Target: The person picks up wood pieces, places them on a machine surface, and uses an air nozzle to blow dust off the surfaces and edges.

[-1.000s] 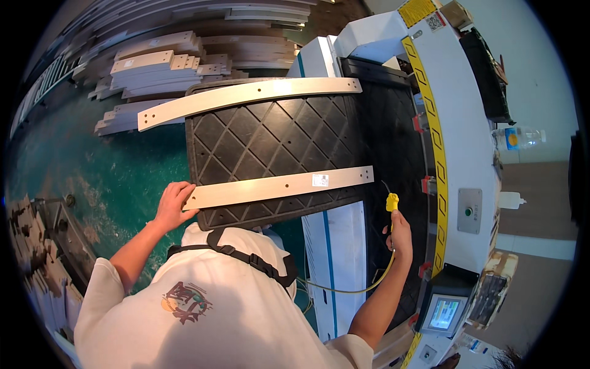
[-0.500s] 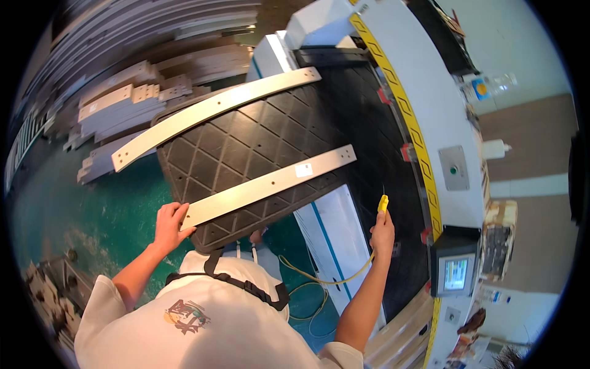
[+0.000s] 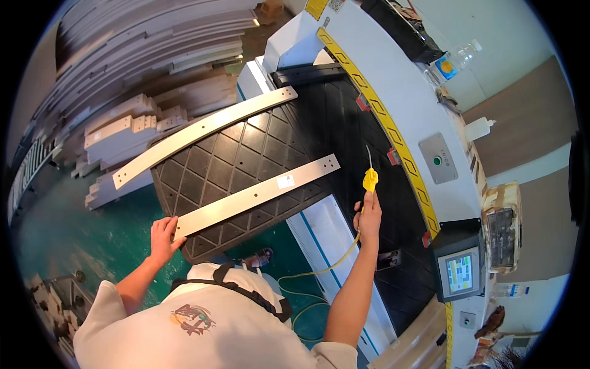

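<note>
A pale wooden slat [image 3: 224, 208] is gripped by the left hand [image 3: 163, 238]; beyond it, a yellow air gun [image 3: 370, 180] by the right hand [image 3: 369, 219].

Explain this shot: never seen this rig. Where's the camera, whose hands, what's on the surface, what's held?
No robot here: a person works bare-handed. The wide fisheye camera sits on their head, looking down, so straight edges bend.

Two long pale pieces lie across a black, diamond-grooved surface: a curved slat and a labelled slat. The left hand grips the labelled slat's near end. The right hand holds a yellow tool, apparently an air gun, with a thin nozzle and yellow hose. A white machine stands at right.
</note>
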### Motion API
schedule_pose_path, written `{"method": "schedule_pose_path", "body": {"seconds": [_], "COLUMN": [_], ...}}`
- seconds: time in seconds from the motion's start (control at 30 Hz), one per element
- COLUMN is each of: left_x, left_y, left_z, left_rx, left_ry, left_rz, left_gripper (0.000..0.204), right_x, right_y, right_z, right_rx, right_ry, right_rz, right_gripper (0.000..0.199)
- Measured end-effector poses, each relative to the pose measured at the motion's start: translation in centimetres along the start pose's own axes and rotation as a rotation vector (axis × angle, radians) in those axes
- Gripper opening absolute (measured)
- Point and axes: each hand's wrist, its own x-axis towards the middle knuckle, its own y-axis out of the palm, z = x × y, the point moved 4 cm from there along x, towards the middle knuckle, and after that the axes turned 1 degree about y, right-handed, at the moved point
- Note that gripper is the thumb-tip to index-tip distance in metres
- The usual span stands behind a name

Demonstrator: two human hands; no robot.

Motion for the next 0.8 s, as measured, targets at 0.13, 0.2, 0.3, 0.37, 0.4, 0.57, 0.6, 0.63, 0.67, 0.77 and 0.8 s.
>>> {"method": "schedule_pose_path", "body": {"seconds": [0.13, 0.2, 0.3, 0.37, 0.4, 0.57, 0.6, 0.63, 0.67, 0.77, 0.8], "left_x": [1.8, 3.6, 6.8, 9.9, 11.5, 17.1, 18.4, 19.5, 20.6, 23.8, 24.5], "left_y": [1.2, 2.1, 4.4, 5.4, 5.8, 8.8, 9.6, 10.1, 10.4, 11.5, 12.0], "left_z": [-1.7, -3.3, -5.1, -7.7, -9.2, -11.2, -11.6, -11.8, -11.8, -11.7, -12.0], "left_rx": [0.024, 0.022, 0.024, 0.017, 0.032, 0.082, 0.082, 0.093, 0.090, 0.079, 0.054], "left_ry": [-0.003, 0.022, 0.016, 0.074, 0.099, 0.086, 0.093, 0.113, 0.127, 0.169, 0.165], "left_rz": [-0.031, -0.071, -0.094, -0.077, -0.057, 0.066, 0.096, 0.102, 0.086, 0.067, 0.048], "left_gripper": [0.078, 0.077, 0.073, 0.070, 0.069, 0.070, 0.070, 0.070, 0.069, 0.070, 0.070], "right_x": [-2.0, -4.5, -10.1, -13.0, -14.7, -20.2, -20.9, -21.3, -21.6, -21.8, -21.7], "right_y": [1.0, 1.2, 0.6, -1.2, -1.6, -4.0, -4.4, -4.3, -4.2, -3.2, -3.2], "right_z": [-0.1, -1.6, -5.4, -8.8, -10.8, -15.0, -15.8, -16.5, -17.1, -17.8, -17.8], "right_rx": [-0.022, -0.055, 0.137, 0.216, 0.297, 0.547, 0.625, 0.647, 0.689, 0.768, 0.774], "right_ry": [0.044, 0.116, 0.261, 0.326, 0.382, 0.470, 0.463, 0.464, 0.453, 0.442, 0.436], "right_rz": [0.095, 0.148, 0.239, 0.270, 0.308, 0.112, 0.058, 0.046, -0.011, -0.110, -0.130], "right_gripper": [0.050, 0.044, 0.038, 0.039, 0.040, 0.046, 0.045, 0.045, 0.045, 0.045, 0.045]}}
